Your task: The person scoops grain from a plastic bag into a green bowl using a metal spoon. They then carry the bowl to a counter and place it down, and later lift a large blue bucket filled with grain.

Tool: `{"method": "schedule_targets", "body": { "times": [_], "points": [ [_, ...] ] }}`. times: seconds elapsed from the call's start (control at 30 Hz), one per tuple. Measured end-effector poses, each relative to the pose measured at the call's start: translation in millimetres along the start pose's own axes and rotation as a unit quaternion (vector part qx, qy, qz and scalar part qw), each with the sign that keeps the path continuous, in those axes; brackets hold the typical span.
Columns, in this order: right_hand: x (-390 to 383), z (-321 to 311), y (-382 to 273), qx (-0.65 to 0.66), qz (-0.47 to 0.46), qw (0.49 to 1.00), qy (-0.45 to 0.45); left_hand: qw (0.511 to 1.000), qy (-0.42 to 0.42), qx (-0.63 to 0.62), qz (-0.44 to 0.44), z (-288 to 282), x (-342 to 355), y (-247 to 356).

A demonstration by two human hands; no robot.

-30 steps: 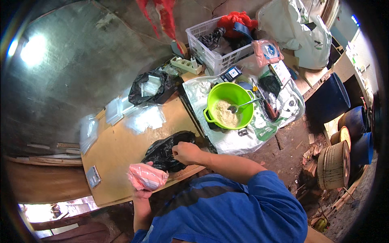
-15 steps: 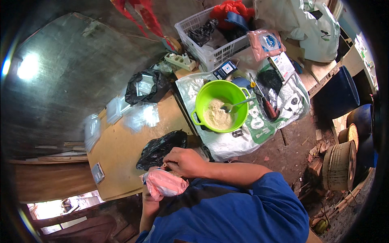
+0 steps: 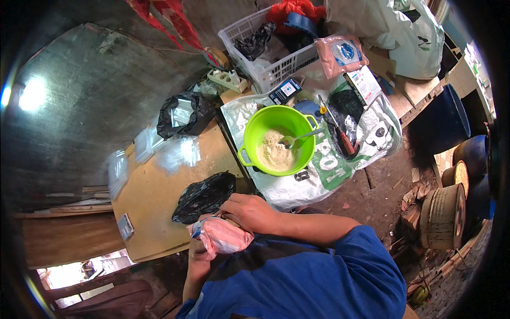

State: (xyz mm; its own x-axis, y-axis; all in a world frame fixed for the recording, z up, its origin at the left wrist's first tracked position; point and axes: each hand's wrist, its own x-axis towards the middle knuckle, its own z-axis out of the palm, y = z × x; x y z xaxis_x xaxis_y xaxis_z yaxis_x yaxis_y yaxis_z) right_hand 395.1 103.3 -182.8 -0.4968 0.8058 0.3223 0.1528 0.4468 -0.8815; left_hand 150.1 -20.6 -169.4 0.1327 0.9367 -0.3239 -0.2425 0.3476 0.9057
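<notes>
Close to my body, my left hand (image 3: 198,252) is closed around a pink plastic packet (image 3: 227,237) with a blue and white patch. My right hand (image 3: 251,211) is bent over the packet's upper edge, fingers closed; what they pinch there is hidden. A crumpled black plastic bag (image 3: 204,198) lies on the wooden board just beyond both hands. Farther off, a lime-green two-handled basin (image 3: 249,130) holds pale beige powder (image 3: 276,153), with a metal spoon (image 3: 288,141) resting in it.
The basin stands on a white printed sack (image 3: 289,196), beside a red-handled screwdriver (image 3: 346,142). Behind are a white crate (image 3: 276,74), a power strip (image 3: 227,81) and another pink packet (image 3: 340,56). Clear plastic bags (image 3: 180,154) lie on the wooden board (image 3: 143,212). Blue barrels (image 3: 443,119) stand right.
My right hand has shifted slightly to the right along the packet's top. The packet has turned a little, showing more of its blue patch. The whole view has shifted slightly.
</notes>
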Motion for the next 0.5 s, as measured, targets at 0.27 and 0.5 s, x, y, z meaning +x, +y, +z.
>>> {"method": "schedule_targets", "body": {
  "times": [0.27,0.5],
  "points": [
    [7.9,-14.1,-6.5,0.1,0.026,0.993,-0.065,0.999,-0.041,-0.017,-0.021,6.7,20.7,6.8],
    [15.8,-19.3,-26.2,0.181,0.131,0.968,-0.117,0.997,-0.06,-0.051,-0.017,-10.7,19.7,6.0]
  ]
}}
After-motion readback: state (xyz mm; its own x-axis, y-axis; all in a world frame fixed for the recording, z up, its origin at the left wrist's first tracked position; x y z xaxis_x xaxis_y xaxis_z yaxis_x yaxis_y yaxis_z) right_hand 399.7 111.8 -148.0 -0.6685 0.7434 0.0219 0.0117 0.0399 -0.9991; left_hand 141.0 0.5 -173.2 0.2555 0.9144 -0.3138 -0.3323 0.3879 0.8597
